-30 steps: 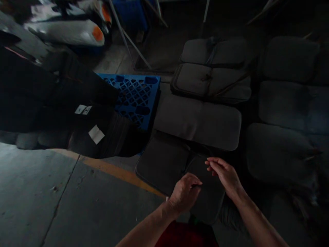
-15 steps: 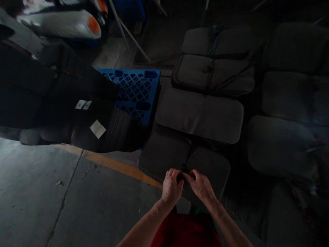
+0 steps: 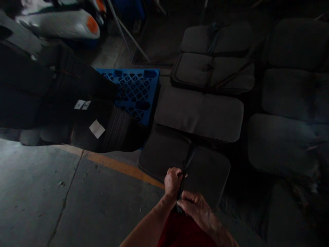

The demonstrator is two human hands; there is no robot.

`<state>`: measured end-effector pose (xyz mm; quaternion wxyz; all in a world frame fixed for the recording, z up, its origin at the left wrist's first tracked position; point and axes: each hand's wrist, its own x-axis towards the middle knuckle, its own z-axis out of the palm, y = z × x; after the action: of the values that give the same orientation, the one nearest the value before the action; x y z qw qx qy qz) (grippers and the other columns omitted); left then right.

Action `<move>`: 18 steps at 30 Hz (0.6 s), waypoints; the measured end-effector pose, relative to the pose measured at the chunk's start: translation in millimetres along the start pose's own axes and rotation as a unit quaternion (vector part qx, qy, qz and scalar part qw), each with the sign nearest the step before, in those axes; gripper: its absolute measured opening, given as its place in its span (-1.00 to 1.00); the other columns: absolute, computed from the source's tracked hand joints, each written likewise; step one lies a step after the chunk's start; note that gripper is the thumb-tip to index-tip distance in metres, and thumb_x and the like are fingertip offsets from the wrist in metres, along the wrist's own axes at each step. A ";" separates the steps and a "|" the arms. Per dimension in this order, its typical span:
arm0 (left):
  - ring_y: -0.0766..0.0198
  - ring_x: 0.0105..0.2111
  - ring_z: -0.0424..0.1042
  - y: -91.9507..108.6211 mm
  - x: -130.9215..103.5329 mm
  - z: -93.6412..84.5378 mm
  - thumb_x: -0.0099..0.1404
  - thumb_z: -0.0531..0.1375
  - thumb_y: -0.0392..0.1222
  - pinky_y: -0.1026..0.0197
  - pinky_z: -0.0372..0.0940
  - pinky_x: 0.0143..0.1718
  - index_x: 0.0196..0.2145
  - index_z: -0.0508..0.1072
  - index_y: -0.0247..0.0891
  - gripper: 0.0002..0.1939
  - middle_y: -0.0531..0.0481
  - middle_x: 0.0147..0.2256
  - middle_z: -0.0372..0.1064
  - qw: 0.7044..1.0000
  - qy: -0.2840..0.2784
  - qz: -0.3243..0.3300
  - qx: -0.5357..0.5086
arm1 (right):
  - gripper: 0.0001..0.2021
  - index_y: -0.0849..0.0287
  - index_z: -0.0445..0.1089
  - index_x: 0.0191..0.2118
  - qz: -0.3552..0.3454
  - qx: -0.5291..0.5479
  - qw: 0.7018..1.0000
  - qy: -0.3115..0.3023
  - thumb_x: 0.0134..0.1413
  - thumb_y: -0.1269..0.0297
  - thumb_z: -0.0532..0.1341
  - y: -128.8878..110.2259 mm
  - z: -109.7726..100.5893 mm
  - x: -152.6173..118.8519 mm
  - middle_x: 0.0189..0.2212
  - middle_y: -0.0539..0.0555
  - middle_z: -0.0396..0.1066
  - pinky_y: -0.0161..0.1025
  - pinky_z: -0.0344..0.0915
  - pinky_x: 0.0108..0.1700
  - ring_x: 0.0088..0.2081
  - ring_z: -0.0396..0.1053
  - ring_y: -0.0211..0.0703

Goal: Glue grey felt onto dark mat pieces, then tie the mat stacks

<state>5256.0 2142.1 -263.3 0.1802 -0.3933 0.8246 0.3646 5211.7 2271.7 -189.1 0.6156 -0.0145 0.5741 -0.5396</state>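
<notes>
A dark strap (image 3: pixel 189 158) runs across the middle of the nearest stack of dark, round-cornered pads (image 3: pixel 164 151). My left hand (image 3: pixel 173 181) is closed on the strap near the front edge of that stack. Closer to my body, my right hand (image 3: pixel 194 206) pinches the strap's lower part, its thumb and fingers together. The strap stretches between the two hands. Just behind lies another dark pad stack (image 3: pixel 200 113), slightly overlapping the nearest one.
More tied pad stacks (image 3: pixel 192 70) stand behind and on the right (image 3: pixel 282 144). A blue pallet (image 3: pixel 151 85) lies left of centre, beside dark bundles with white labels (image 3: pixel 97 129). A yellow line (image 3: pixel 115 167) crosses the concrete floor. White rolls (image 3: pixel 59 24) lie at the upper left.
My right hand has moved down toward my body, away from my left hand, drawing the strap out between them. My left hand has stayed almost in place.
</notes>
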 end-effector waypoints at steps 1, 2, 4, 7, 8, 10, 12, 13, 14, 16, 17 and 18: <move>0.25 -0.31 0.30 0.7 -0.8 -0.7 0.15 0.22 -0.44 0.27 0.10 -0.30 -0.48 0.43 -0.24 -0.85 0.03 -0.41 0.35 1.000 -0.004 0.001 -0.009 | -0.67 0.14 0.00 -0.57 -0.002 0.007 1.000 -0.015 -0.02 0.10 0.14 -0.7 2.0 -7.0 -0.60 -0.10 -0.08 -0.31 -0.08 -0.47 -0.50 -0.11 -0.31; 0.25 -0.30 0.30 1.2 -1.8 -1.2 0.15 0.22 -0.43 0.27 0.10 -0.28 -0.50 0.42 -0.24 -0.85 0.04 -0.42 0.34 1.000 -0.007 0.002 -0.020 | -0.67 0.14 0.01 -0.56 0.000 0.004 1.000 -0.022 0.00 0.11 0.15 -0.4 2.4 -12.6 -0.59 -0.10 -0.08 -0.31 -0.07 -0.46 -0.50 -0.10 -0.32; 0.25 -0.31 0.28 1.6 -4.5 -2.3 0.16 0.21 -0.39 0.26 0.09 -0.26 -0.51 0.41 -0.25 -0.87 0.04 -0.43 0.32 0.999 -0.003 -0.008 -0.043 | -0.67 0.16 0.09 -0.54 0.008 -0.012 1.000 -0.027 0.09 0.08 0.13 3.1 -1.7 -18.7 -0.60 -0.10 -0.02 -0.32 -0.03 -0.45 -0.51 -0.04 -0.32; 0.26 -0.38 0.26 0.2 -12.1 -8.3 0.15 0.19 -0.31 0.25 0.11 -0.31 -0.49 0.37 -0.27 -0.92 0.05 -0.46 0.26 0.994 -0.015 -0.040 -0.097 | -0.61 0.17 0.27 -0.44 0.006 -0.053 0.998 0.024 0.22 -0.06 0.06 13.5 -18.0 -13.2 -0.58 -0.07 0.13 -0.32 0.07 -0.43 -0.50 0.11 -0.29; 0.27 -0.41 0.25 -0.6 -16.7 -12.2 0.16 0.18 -0.26 0.26 0.11 -0.34 -0.48 0.37 -0.27 -0.92 0.05 -0.48 0.25 0.991 -0.031 -0.046 -0.122 | -0.59 0.17 0.32 -0.39 0.000 -0.066 0.995 0.069 0.22 -0.09 0.04 17.5 -25.4 -7.8 -0.56 -0.06 0.18 -0.32 0.10 -0.42 -0.49 0.16 -0.27; 0.28 -0.45 0.23 -3.0 -29.3 -22.5 0.17 0.17 -0.13 0.27 0.12 -0.40 -0.43 0.38 -0.27 -0.85 0.06 -0.49 0.23 0.981 -0.073 -0.046 -0.174 | -0.58 0.16 0.37 -0.29 -0.011 -0.080 0.983 0.166 0.19 -0.13 0.04 24.6 -41.2 6.1 -0.49 -0.01 0.28 -0.30 0.19 -0.37 -0.43 0.26 -0.21; 0.29 -0.47 0.20 -7.3 -45.1 -32.6 0.17 0.20 0.03 0.27 0.12 -0.44 -0.39 0.39 -0.29 -0.72 0.05 -0.51 0.22 0.971 -0.104 -0.039 -0.210 | -0.55 0.16 0.38 -0.20 -0.019 -0.083 0.970 0.227 0.12 -0.15 0.06 28.9 -55.9 21.0 -0.43 0.04 0.36 -0.26 0.26 -0.31 -0.37 0.34 -0.14; 0.30 -0.49 0.17 -10.6 -53.1 -36.2 0.17 0.21 0.10 0.27 0.12 -0.45 -0.39 0.39 -0.29 -0.65 0.06 -0.52 0.19 0.967 -0.111 -0.042 -0.225 | -0.53 0.17 0.37 -0.16 -0.024 -0.081 0.967 0.239 0.10 -0.16 0.07 29.7 -61.8 27.9 -0.41 0.06 0.38 -0.25 0.28 -0.30 -0.36 0.36 -0.12; 0.31 -0.50 0.14 -14.5 -60.5 -38.3 0.18 0.22 0.18 0.27 0.11 -0.46 -0.41 0.38 -0.29 -0.58 0.07 -0.53 0.16 0.963 -0.113 -0.050 -0.239 | -0.51 0.17 0.35 -0.11 -0.033 -0.077 0.966 0.245 0.09 -0.16 0.08 29.5 -66.6 33.9 -0.39 0.06 0.39 -0.24 0.29 -0.32 -0.37 0.37 -0.12; 0.34 -0.52 0.10 -23.3 -72.7 -38.0 0.15 0.22 0.36 0.28 0.10 -0.48 -0.41 0.37 -0.29 -0.43 0.08 -0.54 0.12 0.952 -0.107 -0.091 -0.273 | -0.50 0.17 0.30 -0.02 -0.058 -0.076 0.962 0.256 0.10 -0.13 0.10 27.0 -72.7 43.7 -0.37 0.04 0.39 -0.24 0.31 -0.36 -0.41 0.37 -0.14; 0.34 -0.53 0.09 -27.4 -77.2 -36.2 0.11 0.21 0.45 0.28 0.10 -0.49 -0.41 0.37 -0.29 -0.36 0.09 -0.55 0.11 0.943 -0.096 -0.123 -0.295 | -0.51 0.17 0.27 0.01 -0.074 -0.080 0.960 0.259 0.12 -0.10 0.10 25.2 -74.3 47.6 -0.36 0.04 0.39 -0.24 0.32 -0.36 -0.42 0.38 -0.15; 0.35 -0.53 0.09 -30.8 -80.7 -34.0 0.05 0.21 0.51 0.29 0.10 -0.50 -0.42 0.38 -0.29 -0.30 0.09 -0.55 0.10 0.931 -0.076 -0.159 -0.319 | -0.53 0.17 0.26 0.03 -0.087 -0.089 0.958 0.260 0.13 -0.06 0.10 23.2 -75.3 51.2 -0.35 0.03 0.39 -0.24 0.33 -0.35 -0.41 0.38 -0.15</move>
<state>5330.1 2145.4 -207.6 0.1630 -0.5270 0.5750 0.6042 5159.9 2291.9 -264.9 0.3922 0.0213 0.7563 -0.5233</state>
